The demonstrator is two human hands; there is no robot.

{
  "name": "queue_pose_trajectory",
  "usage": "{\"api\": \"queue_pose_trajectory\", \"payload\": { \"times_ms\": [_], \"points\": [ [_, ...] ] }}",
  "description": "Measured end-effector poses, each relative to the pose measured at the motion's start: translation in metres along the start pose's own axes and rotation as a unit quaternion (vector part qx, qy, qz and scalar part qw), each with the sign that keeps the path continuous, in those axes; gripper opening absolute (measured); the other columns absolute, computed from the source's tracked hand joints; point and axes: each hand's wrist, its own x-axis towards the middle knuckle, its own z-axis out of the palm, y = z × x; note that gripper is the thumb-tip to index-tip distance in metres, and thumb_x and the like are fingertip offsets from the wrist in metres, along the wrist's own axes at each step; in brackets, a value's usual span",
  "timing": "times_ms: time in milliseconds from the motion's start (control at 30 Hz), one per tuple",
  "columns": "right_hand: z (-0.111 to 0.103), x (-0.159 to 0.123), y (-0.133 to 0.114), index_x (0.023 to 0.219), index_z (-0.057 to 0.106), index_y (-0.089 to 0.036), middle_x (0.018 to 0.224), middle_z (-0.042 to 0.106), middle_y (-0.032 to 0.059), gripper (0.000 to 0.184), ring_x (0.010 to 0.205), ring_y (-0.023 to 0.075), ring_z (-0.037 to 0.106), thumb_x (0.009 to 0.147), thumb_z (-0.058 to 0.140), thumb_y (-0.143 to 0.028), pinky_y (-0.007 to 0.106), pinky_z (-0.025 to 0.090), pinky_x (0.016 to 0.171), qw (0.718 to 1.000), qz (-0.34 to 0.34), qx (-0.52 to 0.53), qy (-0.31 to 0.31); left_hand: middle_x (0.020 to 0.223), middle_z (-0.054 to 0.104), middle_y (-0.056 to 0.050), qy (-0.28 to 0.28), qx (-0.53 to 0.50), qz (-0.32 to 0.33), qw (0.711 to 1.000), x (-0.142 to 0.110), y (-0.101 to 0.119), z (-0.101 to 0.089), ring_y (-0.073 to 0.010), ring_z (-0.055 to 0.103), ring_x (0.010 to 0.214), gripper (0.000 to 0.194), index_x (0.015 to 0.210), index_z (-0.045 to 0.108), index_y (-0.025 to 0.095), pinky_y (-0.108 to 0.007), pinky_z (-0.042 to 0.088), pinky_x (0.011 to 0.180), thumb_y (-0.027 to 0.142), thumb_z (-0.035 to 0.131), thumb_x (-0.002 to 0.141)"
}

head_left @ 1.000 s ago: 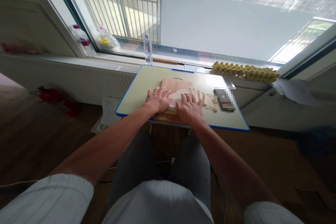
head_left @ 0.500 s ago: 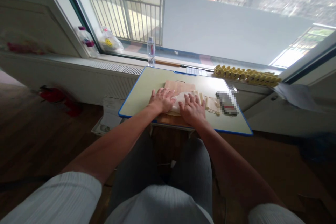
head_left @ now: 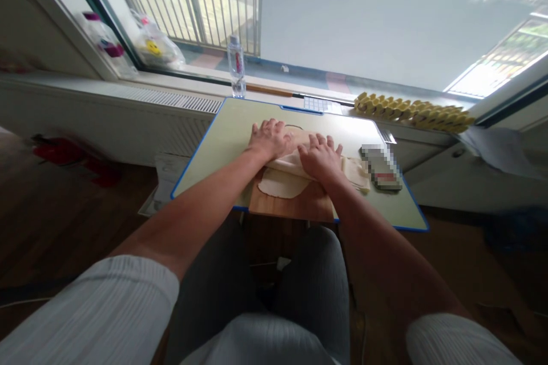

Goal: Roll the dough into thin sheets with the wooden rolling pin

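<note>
A thin pale sheet of what looks like dough lies over a wooden board, with part of it wound into a roll crosswise. My left hand presses on the roll's left part, fingers spread and stretched forward. On its right part rests my right hand, palm down with fingers apart. Whether a rod is inside the roll is hidden. Right of my right hand, folded pale layers lie on the table.
The light table has a blue edge. A blurred-out phone-like object lies at its right. Along the windowsill are a water bottle, a yellow egg-tray-like stack and a plastic bag. A red fire extinguisher is on the floor left.
Both hands have slid forward, away from me, over the board. More of the flat sheet and the board's near part now shows in front of them. The view has shifted slightly.
</note>
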Motion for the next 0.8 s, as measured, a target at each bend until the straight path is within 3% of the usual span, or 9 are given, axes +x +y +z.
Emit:
{"api": "queue_pose_trajectory", "payload": {
  "times_ms": [133,233,400,567,700,800],
  "points": [
    [0.004,-0.024,-0.002,0.171,0.035,-0.014,0.179,0.028,0.0119,0.072,0.165,0.0399,0.022,0.109,0.026,-0.049,0.067,0.017,0.132,0.999,-0.025,-0.021,0.003,0.178,0.033,-0.011,-0.059,-0.002,-0.007,0.998,-0.019,-0.004,0.0,-0.0353,0.032,0.161,0.068,0.166,0.041,0.025,-0.062,0.024,0.131,0.056,0.032,0.106],
    [0.008,-0.055,-0.008,0.171,0.035,-0.012,0.178,0.032,0.0116,0.072,0.165,0.0368,0.022,0.11,0.024,-0.048,0.063,0.014,0.134,0.996,-0.058,-0.053,0.039,0.183,0.023,-0.004,-0.075,0.0,-0.007,0.997,-0.048,-0.005,-0.002,-0.0319,0.021,0.167,0.068,0.171,0.034,0.03,-0.061,0.017,0.134,0.056,0.027,0.108],
    [0.016,-0.108,-0.017,0.166,0.045,-0.012,0.172,0.044,0.0139,0.07,0.163,0.0355,0.028,0.113,0.018,-0.049,0.061,0.017,0.132,0.993,-0.079,-0.051,0.073,0.181,0.028,-0.001,-0.032,0.02,0.002,0.999,-0.105,-0.004,-0.004,-0.0291,0.025,0.166,0.065,0.171,0.035,0.032,-0.059,0.016,0.135,0.053,0.024,0.11],
    [0.028,-0.149,-0.017,0.162,0.048,-0.006,0.166,0.05,0.0193,0.065,0.158,0.0368,0.038,0.114,0.028,-0.045,0.059,0.019,0.13,0.986,-0.112,-0.023,0.125,0.177,0.037,-0.003,0.034,0.02,0.025,0.999,-0.151,-0.002,-0.003,-0.0284,0.033,0.164,0.063,0.168,0.042,0.03,-0.059,0.022,0.134,0.049,0.024,0.111],
    [0.035,-0.162,-0.015,0.162,0.048,-0.006,0.166,0.05,0.02,0.062,0.157,0.036,0.041,0.114,0.033,-0.043,0.057,0.023,0.128,0.981,-0.124,-0.012,0.146,0.175,0.04,-0.004,0.053,0.016,0.028,0.998,-0.166,-0.002,-0.003,-0.029,0.034,0.163,0.063,0.167,0.044,0.027,-0.06,0.025,0.133,0.048,0.026,0.111],
    [0.032,-0.153,-0.016,0.161,0.051,-0.007,0.165,0.051,0.0193,0.062,0.158,0.0362,0.04,0.114,0.032,-0.044,0.058,0.023,0.129,0.983,-0.118,-0.021,0.14,0.175,0.041,-0.004,0.05,0.014,0.023,0.998,-0.156,-0.002,-0.001,-0.0309,0.035,0.162,0.062,0.166,0.047,0.028,-0.063,0.024,0.132,0.048,0.027,0.111]
  ]
}}
